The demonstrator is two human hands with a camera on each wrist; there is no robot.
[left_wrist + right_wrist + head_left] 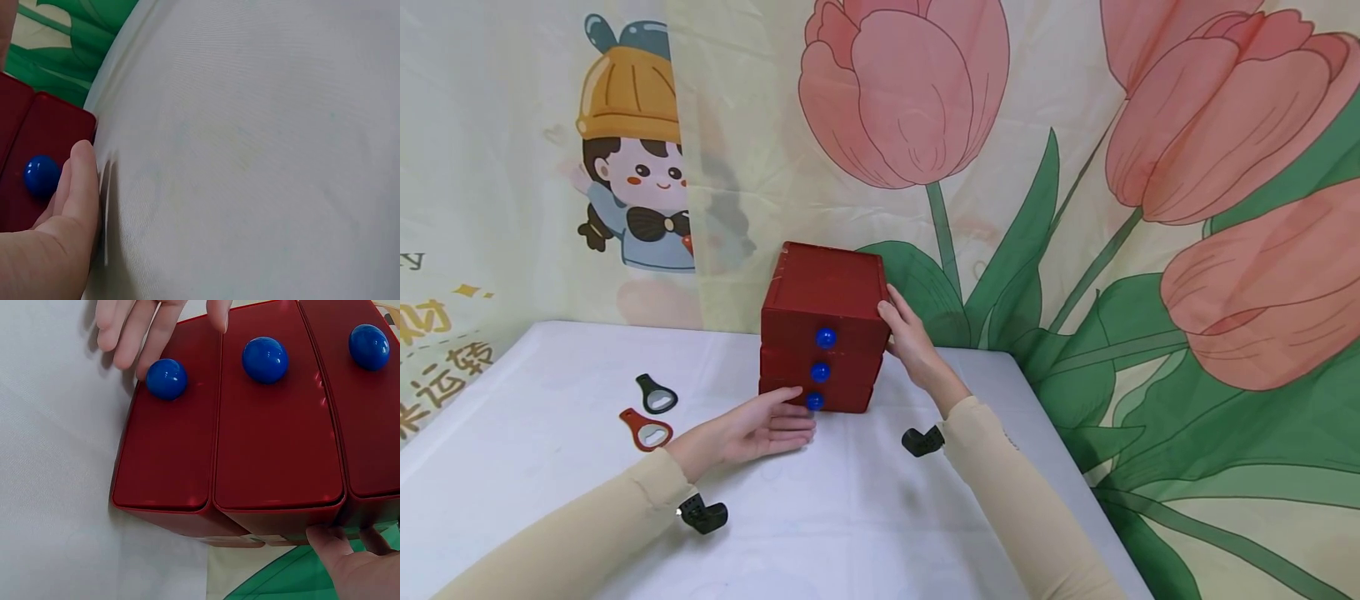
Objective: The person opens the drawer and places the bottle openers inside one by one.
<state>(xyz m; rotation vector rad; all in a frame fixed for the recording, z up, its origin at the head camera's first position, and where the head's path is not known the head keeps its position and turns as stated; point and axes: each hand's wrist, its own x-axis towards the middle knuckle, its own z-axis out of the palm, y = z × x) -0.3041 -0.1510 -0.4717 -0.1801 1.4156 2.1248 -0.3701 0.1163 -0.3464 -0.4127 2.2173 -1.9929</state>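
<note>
Red drawer box (pixel 825 325) sat mid-table on the white cloth (pixel 850 517), at about 12 o'clock from both hands. Counted three drawers, each with one blue knob: top (pixel 825 337), middle (pixel 821 372), bottom (pixel 815 401). All three fronts looked flush in the right wrist view.

Left hand (pixel 752 429) lay at the box's 7 o'clock, fingers straight and relaxed, tips just beside the bottom knob; gripped nothing, contact with the knob hard to confirm. Right hand (pixel 910 337) pressed flat on the box's side at 3 o'clock, fingers extended, nothing clasped.

Two bottle openers at 9 o'clock: one black (pixel 657 394), one red (pixel 647 430).

No readable brand on the box. Backdrop at far left carried partial yellow Chinese characters (pixel 430 367), cut off at the edge.
</note>
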